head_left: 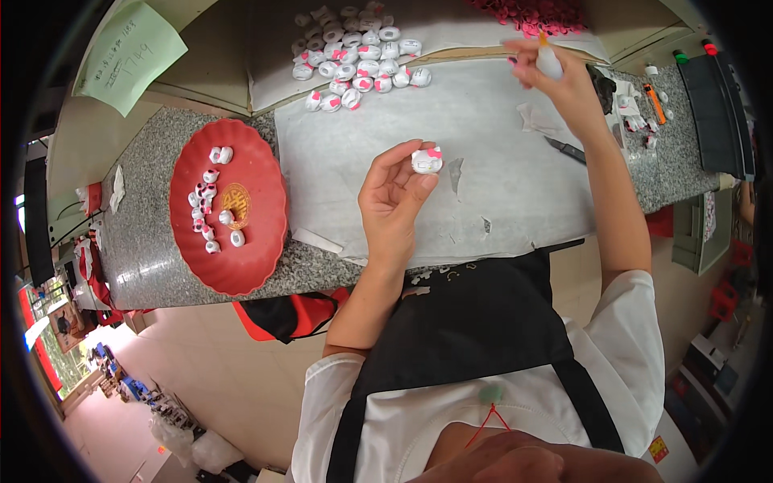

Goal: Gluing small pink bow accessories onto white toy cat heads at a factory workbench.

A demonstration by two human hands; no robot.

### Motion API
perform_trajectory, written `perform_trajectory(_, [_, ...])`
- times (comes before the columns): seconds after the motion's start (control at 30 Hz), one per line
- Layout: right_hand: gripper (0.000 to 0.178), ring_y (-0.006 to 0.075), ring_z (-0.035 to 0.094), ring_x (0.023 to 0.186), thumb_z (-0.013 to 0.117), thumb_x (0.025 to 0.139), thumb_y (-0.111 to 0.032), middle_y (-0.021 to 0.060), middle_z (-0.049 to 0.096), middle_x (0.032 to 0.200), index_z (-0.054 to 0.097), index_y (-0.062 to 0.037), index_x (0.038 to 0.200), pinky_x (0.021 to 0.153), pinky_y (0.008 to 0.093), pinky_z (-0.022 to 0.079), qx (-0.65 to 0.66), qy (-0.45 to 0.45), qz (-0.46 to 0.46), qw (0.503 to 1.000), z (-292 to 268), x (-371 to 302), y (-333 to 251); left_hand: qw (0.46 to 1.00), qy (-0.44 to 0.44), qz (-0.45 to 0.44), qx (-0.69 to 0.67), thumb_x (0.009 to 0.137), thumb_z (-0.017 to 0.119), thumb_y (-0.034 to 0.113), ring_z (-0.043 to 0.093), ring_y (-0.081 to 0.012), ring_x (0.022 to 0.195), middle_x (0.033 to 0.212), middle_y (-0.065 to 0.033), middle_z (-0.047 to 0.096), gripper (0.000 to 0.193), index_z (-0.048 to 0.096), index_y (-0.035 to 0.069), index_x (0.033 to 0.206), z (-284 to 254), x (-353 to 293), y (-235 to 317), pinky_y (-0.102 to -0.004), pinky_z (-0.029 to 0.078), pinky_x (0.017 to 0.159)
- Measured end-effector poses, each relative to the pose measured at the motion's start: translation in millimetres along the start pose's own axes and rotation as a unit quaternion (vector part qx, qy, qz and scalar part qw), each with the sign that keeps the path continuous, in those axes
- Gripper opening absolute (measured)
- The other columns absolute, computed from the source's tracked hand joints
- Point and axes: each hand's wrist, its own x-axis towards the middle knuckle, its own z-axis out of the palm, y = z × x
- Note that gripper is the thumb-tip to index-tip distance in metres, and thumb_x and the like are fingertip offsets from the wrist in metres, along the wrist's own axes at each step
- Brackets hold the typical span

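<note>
Pinching a small white bead (pixel 427 159) with pink patches, the left hand (pixel 394 193) is narrowed, thumb and fingers about the bead's edge; the bead sits at the tips, apparently raised above a pale sheet (pixel 338 177). Just to the right of this hand lies a thin grey scrap (pixel 456 179). Farther right and beyond it, the right hand (pixel 568 80) holds a white bottle (pixel 549 63) with a yellow tip, its fingers partly spread; whether they also carry a small piece cannot be told. A knife (pixel 566 149) lies on the near side of the right hand, and a pile of pink pieces (pixel 531 12) on its far side. Beyond the left hand is a cluster of similar beads (pixel 354 60); to its left, a red plate (pixel 270 193) bears more of them. Possible faults: the bead could slip, since only the tips retain it; the bottle could leak onto the sheet if squeezed too hard; the right hand could brush the knife if lowered carelessly.
</note>
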Motion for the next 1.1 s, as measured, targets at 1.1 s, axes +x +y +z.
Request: perform_trajectory(1.1, [0.009,0.013,0.051,0.061,0.058,0.067,0.001,0.0091,0.054,0.072,0.051,0.0004,0.071,0.056,0.0228,0.041,0.339,-0.04,0.111,0.933,66,-88,-13,0.959,-0.047,0.14,0.24,0.065,0.054,-0.009,0.052,-0.0186,0.088,0.096,-0.0119,0.053,0.029,0.054,0.0,0.093,9,0,-11,-0.0247,0.045,0.069])
